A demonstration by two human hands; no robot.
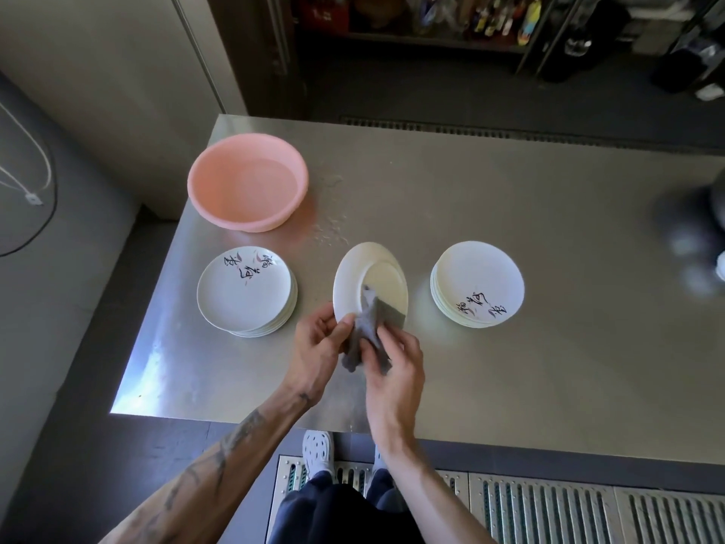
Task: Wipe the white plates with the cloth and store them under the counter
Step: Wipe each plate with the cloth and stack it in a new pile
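Note:
A white plate [363, 278] is held tilted above the steel counter [510, 367], its underside with the foot ring facing me. My left hand [317, 347] grips its lower left rim. My right hand [394, 371] presses a grey cloth [367, 331] against the plate's lower edge. One stack of white plates with black brush lettering [245, 288] lies to the left. A second such stack [476, 282] lies to the right.
A pink plastic basin [247, 180] with some water stands at the counter's back left, with water drops beside it. A blurred dark object [694, 245] is at the right edge. Metal floor grating [549, 512] runs below the counter's front edge.

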